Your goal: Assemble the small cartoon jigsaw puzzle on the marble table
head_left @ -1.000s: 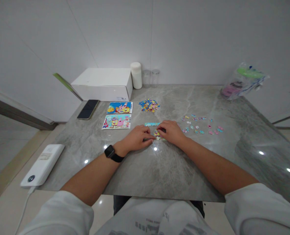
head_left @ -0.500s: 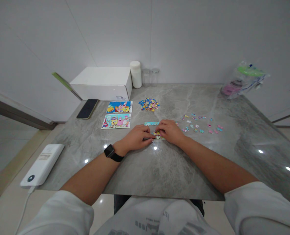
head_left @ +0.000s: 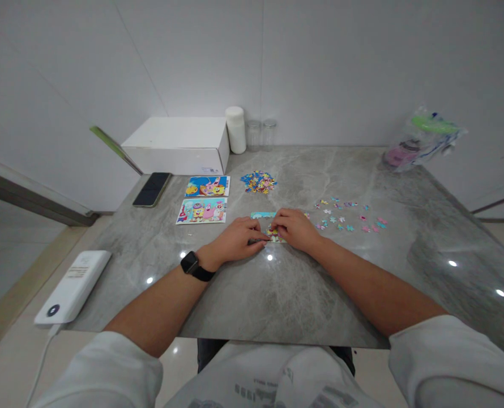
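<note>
A small, partly assembled jigsaw puzzle (head_left: 262, 215) with a light blue upper edge lies on the grey table, largely covered by my hands. From the left, my left hand (head_left: 244, 238) rests on it, fingers loosely stretched and thumb apart, fingertips at the lower middle. My right hand (head_left: 295, 226) bends over the right part, its fingers pinched together on a puzzle piece that they mostly hide. Loose pink, blue and white puzzle pieces (head_left: 341, 219) lie scattered to the right. Beyond the puzzle is a heap of mixed pieces (head_left: 258, 181).
Two cartoon picture cards (head_left: 201, 211) lie left of the heap, beside a phone (head_left: 152, 189). Behind them stand a white box (head_left: 175, 141), a white bottle (head_left: 235, 130) and two glass jars (head_left: 269, 135). A power bank (head_left: 73, 288) is front left; a plastic bag (head_left: 422, 141) is back right.
Almost nothing differs. Both hands stay at the same spot on the puzzle, with only a very slight shift of the right fingers.
</note>
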Motion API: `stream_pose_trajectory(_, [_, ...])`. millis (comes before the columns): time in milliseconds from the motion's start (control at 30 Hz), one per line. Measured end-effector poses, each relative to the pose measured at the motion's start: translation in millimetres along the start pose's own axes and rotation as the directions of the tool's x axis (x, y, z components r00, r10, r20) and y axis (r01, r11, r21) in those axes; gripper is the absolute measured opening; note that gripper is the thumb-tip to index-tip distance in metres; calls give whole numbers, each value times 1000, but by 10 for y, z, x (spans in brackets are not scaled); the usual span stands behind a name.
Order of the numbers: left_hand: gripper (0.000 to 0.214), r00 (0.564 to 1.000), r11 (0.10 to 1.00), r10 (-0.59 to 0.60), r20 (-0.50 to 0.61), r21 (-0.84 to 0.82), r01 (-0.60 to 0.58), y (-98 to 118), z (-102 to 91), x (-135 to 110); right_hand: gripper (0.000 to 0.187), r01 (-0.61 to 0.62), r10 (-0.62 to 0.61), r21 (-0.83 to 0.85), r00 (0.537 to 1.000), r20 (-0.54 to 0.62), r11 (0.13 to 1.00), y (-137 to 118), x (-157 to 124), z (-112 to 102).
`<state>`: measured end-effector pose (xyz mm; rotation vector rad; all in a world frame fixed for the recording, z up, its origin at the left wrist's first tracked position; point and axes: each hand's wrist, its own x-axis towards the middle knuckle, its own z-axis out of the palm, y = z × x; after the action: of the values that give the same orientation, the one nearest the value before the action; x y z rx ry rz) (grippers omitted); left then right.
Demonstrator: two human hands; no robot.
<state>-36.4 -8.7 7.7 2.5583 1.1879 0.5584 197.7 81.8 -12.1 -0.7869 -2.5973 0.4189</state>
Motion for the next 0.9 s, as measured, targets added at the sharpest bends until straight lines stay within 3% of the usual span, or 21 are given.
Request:
stream_pose_trajectory(367, [24,1000,1000,-1,-5,-15,1,-7,21,-1,28,54,-52,49,998,-34,997,-10,-10,7])
stream_pose_trajectory(500, [27,997,1000,-26,-76,-9,25,5,9,-4,26,21,-3,124,990,-144,992,-25,14,-68])
stream_pose_trajectory(600, [21,982,997,-70,-173,-40,64,10,-14,-5,24,-45,108,205,945,-309,978,-19,56,-276])
stream_pose_trajectory(700, [18,968,994,-99,-232,-71,84,13,-33,-3,19,-128,237,266,870,-433,956,30,83,-575])
stream_pose_trajectory(900, [33,951,989,-149,-270,-43,143,13,-40,-6,22,-209,388,372,765,-514,905,150,23,-1117])
